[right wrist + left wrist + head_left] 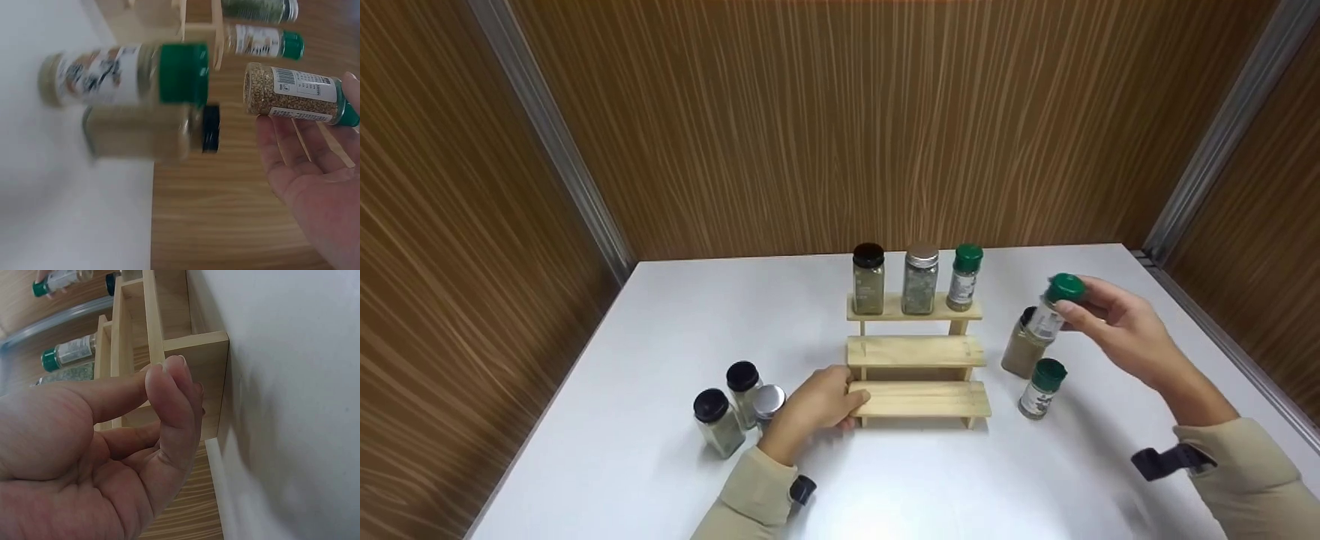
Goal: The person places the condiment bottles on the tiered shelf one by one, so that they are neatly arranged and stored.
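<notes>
Head view: one seed jar [1044, 321], green-capped, clear-walled, held off the table [660, 337] to the right of a wooden rack [915, 351]. Tilted; pinched in the right hand [1117, 319], thumb on the cap, fingers along the far side.

Contents, per right wrist view: brown grains, nearly full; label with barcode. Handling, by judgement: light, stiff-walled, smooth and likely slippery on bare wall; whether glass or plastic, cannot tell; best treated as breakable. Recommended hold: cap or upper body, thumb opposed to fingers, base left free for standing.

Wooden rack: three steps, pale slats. Left hand [819, 401] clamped on the left end of the lowest step, thumb above, fingers at the edge. Judged stiff but light, apt to slide if knocked; the step's end is a sound place to steady it.

Top step, left to right: black-capped jar [868, 291]; silver-capped jar [919, 291]; green-capped jar [962, 286]. All upright.

Table, right of rack: dark-capped jar [1020, 354] and small green-lidded jar [1037, 399], both standing.

Table, left of rack: two black-lidded jars [724, 433] and a silver-lidded jar [769, 402], partly behind the left forearm.
</notes>
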Demonstrator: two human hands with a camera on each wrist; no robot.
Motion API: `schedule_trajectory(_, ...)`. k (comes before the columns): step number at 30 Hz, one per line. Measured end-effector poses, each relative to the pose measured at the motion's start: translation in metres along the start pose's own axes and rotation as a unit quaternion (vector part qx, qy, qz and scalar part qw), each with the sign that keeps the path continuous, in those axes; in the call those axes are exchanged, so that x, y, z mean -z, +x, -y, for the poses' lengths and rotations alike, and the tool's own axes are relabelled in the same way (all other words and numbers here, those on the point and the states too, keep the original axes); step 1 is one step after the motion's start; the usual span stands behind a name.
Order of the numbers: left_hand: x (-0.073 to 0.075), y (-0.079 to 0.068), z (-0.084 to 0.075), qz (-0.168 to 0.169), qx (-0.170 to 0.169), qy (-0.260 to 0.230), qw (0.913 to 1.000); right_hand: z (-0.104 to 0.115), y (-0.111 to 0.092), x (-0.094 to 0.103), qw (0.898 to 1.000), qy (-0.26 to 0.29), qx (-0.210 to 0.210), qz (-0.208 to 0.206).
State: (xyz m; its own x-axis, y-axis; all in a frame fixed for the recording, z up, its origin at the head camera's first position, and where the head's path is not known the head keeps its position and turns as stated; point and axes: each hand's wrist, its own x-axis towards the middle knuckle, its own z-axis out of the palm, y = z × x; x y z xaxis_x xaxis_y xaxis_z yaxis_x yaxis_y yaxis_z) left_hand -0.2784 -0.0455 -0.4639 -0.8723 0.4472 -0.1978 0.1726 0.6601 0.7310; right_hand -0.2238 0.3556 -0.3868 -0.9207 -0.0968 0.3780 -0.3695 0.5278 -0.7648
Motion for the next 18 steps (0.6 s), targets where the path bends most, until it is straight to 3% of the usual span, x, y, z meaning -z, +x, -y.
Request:
schedule_trajectory(8,-0.001,0.002,-0.001,-0.003,-0.007,-0.002,1.0000,0.019,0.021,-0.053,0.998,0.048,0.025,0.043)
schedule_trajectory(18,-0.002,0.001,-0.001,-0.004,-0.009,0.012,0.9999,0.034,0.039,-0.122,0.990,0.087,-0.002,0.109)
